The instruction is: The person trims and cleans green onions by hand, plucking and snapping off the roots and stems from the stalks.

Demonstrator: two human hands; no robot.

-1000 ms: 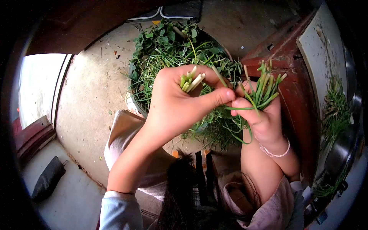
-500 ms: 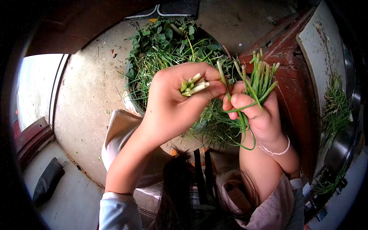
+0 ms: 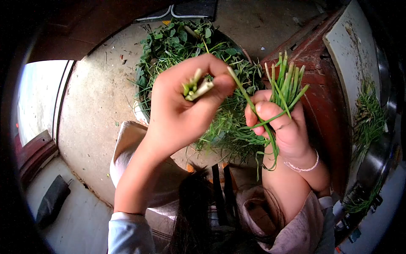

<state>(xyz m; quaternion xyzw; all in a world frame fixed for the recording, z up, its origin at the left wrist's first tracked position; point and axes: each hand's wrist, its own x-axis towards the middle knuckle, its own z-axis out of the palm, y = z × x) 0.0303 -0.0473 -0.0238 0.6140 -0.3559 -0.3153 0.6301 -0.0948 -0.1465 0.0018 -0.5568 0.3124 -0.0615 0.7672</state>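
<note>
My left hand (image 3: 182, 106) is curled round a few short, pale-ended stem pieces (image 3: 198, 86), with thumb and index finger close together near the tip of a longer green stem. Beside it, my right hand (image 3: 283, 120), a braided band at its wrist, grips a bunch of green stems (image 3: 288, 82) whose cut ends point up. The longer stem (image 3: 249, 101) leans from that hand toward my left fingertips; whether they touch it is unclear. Thin green ends hang below my right hand. Under both hands, a round container holds heaped greens (image 3: 173, 46).
More greens (image 3: 370, 118) lie at the right beside a pale board (image 3: 351, 46) and dark pans. A red-brown wooden piece (image 3: 321, 97) stands right of my hands. A dark object (image 3: 53, 199) lies at lower left. Concrete floor (image 3: 97, 106) shows at the left.
My left hand has moved left and slightly up, away from my right hand, with the short pieces still in it. The longer stem now stands out at a slant between the hands.
</note>
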